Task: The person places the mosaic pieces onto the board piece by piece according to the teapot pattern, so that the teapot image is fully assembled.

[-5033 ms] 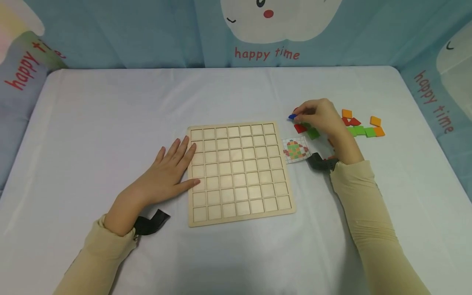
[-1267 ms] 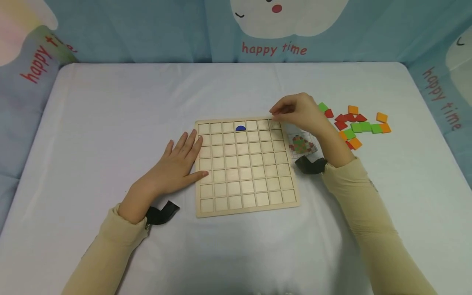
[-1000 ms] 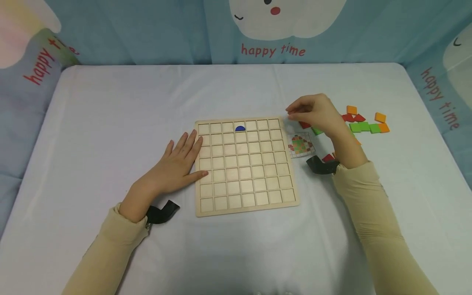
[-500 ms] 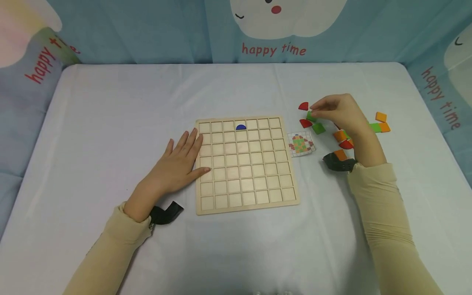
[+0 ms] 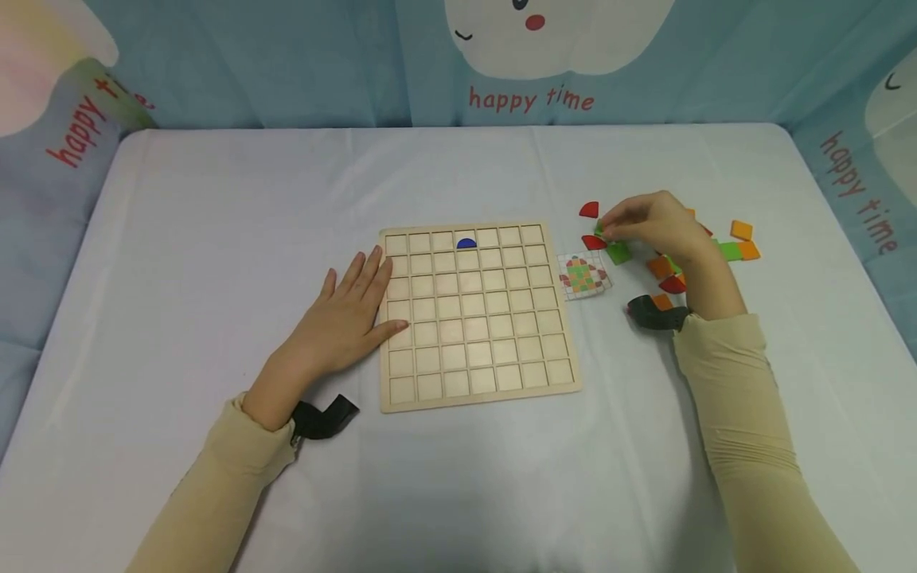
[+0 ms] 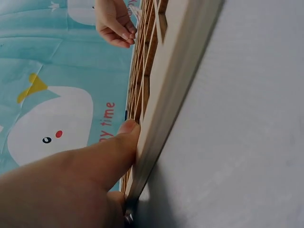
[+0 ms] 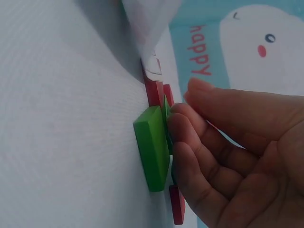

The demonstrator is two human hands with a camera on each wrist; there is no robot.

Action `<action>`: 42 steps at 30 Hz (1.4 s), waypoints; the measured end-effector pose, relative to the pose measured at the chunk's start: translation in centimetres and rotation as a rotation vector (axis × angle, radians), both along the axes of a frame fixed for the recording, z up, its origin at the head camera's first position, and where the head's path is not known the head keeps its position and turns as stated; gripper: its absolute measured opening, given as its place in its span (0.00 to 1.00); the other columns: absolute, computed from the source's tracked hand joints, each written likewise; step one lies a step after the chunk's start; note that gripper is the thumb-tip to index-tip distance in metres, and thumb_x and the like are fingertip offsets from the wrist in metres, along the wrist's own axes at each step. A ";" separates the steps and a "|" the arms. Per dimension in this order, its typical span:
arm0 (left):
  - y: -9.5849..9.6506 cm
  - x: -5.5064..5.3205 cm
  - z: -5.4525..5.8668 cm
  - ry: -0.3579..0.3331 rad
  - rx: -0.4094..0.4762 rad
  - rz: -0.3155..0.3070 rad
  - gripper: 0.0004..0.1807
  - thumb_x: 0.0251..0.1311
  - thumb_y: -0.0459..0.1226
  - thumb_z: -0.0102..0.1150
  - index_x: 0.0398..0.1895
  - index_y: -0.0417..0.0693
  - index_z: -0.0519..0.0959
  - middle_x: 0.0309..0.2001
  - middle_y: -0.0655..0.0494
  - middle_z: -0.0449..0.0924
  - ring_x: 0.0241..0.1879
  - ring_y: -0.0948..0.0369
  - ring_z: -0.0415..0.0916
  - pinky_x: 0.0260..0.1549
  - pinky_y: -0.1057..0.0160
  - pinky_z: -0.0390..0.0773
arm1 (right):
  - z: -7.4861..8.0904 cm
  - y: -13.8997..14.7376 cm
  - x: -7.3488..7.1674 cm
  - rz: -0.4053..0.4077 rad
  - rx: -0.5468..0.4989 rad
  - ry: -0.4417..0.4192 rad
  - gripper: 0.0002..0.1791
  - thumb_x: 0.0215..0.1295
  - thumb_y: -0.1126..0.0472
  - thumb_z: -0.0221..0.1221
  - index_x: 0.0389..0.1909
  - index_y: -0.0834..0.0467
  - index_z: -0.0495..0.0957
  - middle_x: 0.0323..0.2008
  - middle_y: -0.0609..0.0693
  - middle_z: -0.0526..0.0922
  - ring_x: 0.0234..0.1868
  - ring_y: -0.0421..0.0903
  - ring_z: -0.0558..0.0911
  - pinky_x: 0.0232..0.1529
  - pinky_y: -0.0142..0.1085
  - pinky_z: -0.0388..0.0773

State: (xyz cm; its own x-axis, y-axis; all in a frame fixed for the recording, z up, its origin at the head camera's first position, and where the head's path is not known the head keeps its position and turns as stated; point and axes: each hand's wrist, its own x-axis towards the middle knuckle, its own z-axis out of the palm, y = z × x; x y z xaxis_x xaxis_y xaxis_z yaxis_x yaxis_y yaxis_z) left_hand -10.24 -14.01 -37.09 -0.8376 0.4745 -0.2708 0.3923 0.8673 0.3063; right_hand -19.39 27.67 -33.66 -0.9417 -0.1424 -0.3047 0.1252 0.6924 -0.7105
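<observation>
My left hand [image 5: 333, 322] lies spread at the left edge of a wooden grid board [image 5: 387, 402]. Its thumb [image 6: 111, 152] rests on the rim. A blue half-round tile [image 5: 467, 243] lies in a top-row cell. My right hand [image 5: 659, 227] is over the tiles right of the board. Its thumb and fingers, bent and apart, surround a green tile [image 5: 599, 229]; they appear not to pinch it. Red tiles [image 5: 590, 209] and another green tile [image 5: 619, 253] lie close by, the latter large in the right wrist view.
A small pattern card [image 5: 583, 276] lies against the board's right edge. Several orange, red and green tiles, such as an orange one [image 5: 741, 230], are scattered under and beyond the right forearm. A black wrist mount [image 5: 325, 418] shows at my left wrist, another [image 5: 655, 313] at my right.
The blue tile went from my right hand into a top-row cell. My right hand then moved right, off the board, and down to the green tile. My left hand stayed at the board's edge.
</observation>
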 end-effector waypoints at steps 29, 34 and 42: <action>0.0 -0.2 0.1 -0.019 0.061 -0.006 0.45 0.69 0.55 0.41 0.74 0.39 0.33 0.74 0.45 0.24 0.72 0.48 0.22 0.65 0.40 0.32 | -0.8 -0.5 0.2 0.120 0.131 0.058 0.15 0.57 0.58 0.67 0.42 0.62 0.83 0.34 0.50 0.82 0.34 0.43 0.75 0.33 0.27 0.70; 0.1 -0.2 0.0 -0.015 0.057 -0.006 0.45 0.69 0.56 0.41 0.74 0.39 0.33 0.74 0.45 0.24 0.72 0.49 0.22 0.65 0.40 0.32 | -0.8 -0.5 0.2 0.136 0.140 0.070 0.14 0.57 0.60 0.67 0.42 0.63 0.83 0.33 0.51 0.82 0.33 0.42 0.76 0.34 0.27 0.70; 0.0 -0.2 -0.1 -0.009 0.053 -0.009 0.45 0.69 0.57 0.40 0.74 0.40 0.32 0.74 0.46 0.23 0.72 0.49 0.21 0.65 0.40 0.32 | -0.9 -0.5 -0.1 0.122 0.161 0.078 0.12 0.59 0.62 0.65 0.42 0.63 0.82 0.34 0.52 0.83 0.34 0.43 0.75 0.36 0.27 0.69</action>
State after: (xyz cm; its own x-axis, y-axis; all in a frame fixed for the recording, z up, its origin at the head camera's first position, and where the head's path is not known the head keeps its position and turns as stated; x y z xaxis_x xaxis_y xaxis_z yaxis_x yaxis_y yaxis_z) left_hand -10.43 -14.00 -37.22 -0.8310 0.4958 -0.2523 0.3969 0.8462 0.3556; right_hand -19.48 27.13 -34.58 -0.9420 -0.2126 -0.2599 -0.0177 0.8043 -0.5939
